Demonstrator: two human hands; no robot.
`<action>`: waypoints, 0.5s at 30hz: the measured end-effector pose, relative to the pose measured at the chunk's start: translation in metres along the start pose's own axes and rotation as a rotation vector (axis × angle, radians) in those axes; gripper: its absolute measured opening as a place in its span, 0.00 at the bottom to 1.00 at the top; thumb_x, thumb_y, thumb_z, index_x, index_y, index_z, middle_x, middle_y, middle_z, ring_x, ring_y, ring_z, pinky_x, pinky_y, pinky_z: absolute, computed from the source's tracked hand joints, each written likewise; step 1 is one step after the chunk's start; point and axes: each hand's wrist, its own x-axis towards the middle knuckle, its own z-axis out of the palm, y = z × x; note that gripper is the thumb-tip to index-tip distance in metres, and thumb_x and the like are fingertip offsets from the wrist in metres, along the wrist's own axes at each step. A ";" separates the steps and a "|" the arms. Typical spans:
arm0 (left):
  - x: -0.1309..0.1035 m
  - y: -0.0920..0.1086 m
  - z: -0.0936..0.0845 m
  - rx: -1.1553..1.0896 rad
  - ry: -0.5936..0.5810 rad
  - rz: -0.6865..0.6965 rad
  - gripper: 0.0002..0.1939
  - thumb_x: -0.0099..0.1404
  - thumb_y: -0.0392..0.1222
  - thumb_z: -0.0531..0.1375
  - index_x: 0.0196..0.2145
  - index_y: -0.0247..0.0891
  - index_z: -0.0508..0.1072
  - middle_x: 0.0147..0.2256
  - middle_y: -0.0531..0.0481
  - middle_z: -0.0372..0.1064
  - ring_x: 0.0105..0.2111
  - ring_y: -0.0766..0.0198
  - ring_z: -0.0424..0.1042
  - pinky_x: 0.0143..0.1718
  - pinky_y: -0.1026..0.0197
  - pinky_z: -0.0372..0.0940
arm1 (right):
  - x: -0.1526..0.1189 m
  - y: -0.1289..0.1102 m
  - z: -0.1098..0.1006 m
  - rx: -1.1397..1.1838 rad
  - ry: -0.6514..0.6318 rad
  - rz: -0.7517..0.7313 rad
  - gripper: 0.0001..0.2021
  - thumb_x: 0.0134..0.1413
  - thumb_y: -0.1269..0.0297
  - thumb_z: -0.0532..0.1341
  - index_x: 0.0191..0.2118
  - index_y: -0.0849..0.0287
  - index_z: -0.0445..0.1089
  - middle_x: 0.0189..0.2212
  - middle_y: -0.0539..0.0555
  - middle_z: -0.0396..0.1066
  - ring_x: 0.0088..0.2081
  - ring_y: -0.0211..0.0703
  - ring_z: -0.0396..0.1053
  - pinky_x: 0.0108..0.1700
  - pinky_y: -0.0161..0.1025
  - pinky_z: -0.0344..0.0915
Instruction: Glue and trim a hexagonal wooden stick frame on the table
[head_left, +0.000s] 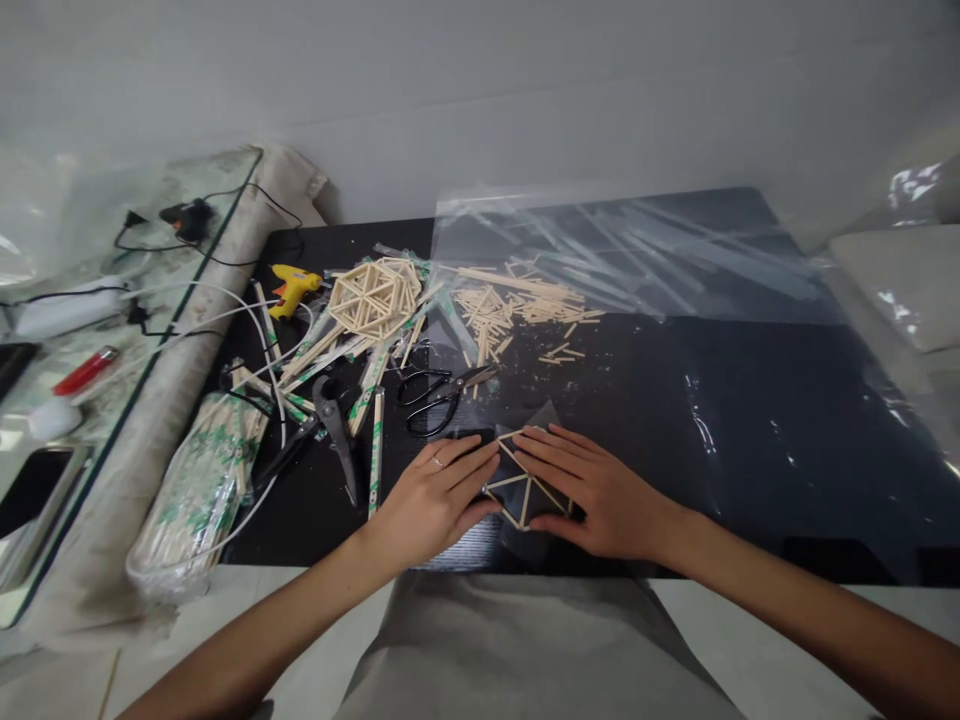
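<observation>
A small frame of thin wooden sticks (527, 492), with spokes meeting near its middle, lies on a sheet of clear plastic near the table's front edge. At its left corner my left hand (439, 490) holds the edge between thumb and fingers; a ring is on one finger. My right hand (592, 490) spans the frame's right side, fingers over the far edge and thumb at the near edge, hiding part of it. Just beyond my left hand lie black-handled scissors (442, 395), with pliers (337, 435) to their left.
A finished-looking stick polygon (375, 298) sits beside a yellow glue gun (295, 290). Cut stick pieces (487, 315) are heaped farther back. At left are a bag of wrapped chopsticks (199, 490), a white cable (277, 370) and a glass-topped surface with a red lighter (86, 370).
</observation>
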 end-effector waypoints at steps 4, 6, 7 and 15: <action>0.002 0.002 0.002 0.004 -0.003 -0.010 0.21 0.72 0.46 0.63 0.59 0.39 0.75 0.58 0.41 0.75 0.58 0.48 0.74 0.57 0.42 0.72 | 0.001 -0.002 -0.001 0.013 -0.018 0.012 0.36 0.67 0.55 0.64 0.74 0.60 0.55 0.71 0.63 0.58 0.73 0.55 0.55 0.72 0.60 0.57; 0.001 0.004 0.003 0.008 0.001 -0.023 0.20 0.73 0.47 0.62 0.59 0.40 0.75 0.58 0.42 0.75 0.58 0.48 0.75 0.57 0.42 0.72 | 0.001 -0.003 -0.002 0.011 -0.035 0.025 0.33 0.67 0.55 0.64 0.72 0.59 0.58 0.72 0.63 0.57 0.73 0.56 0.54 0.72 0.61 0.57; 0.000 0.005 0.005 0.010 -0.001 -0.028 0.19 0.73 0.47 0.62 0.58 0.40 0.75 0.58 0.43 0.75 0.58 0.49 0.75 0.58 0.42 0.72 | 0.001 -0.004 -0.002 0.006 -0.047 0.034 0.33 0.68 0.55 0.63 0.72 0.59 0.58 0.72 0.64 0.56 0.73 0.56 0.54 0.72 0.61 0.57; 0.019 0.009 -0.015 -0.009 -0.094 -0.075 0.17 0.72 0.47 0.62 0.55 0.38 0.77 0.57 0.43 0.76 0.58 0.45 0.73 0.60 0.38 0.68 | 0.002 -0.010 -0.003 -0.020 -0.063 0.055 0.32 0.66 0.56 0.64 0.70 0.62 0.61 0.71 0.66 0.58 0.72 0.59 0.55 0.70 0.63 0.59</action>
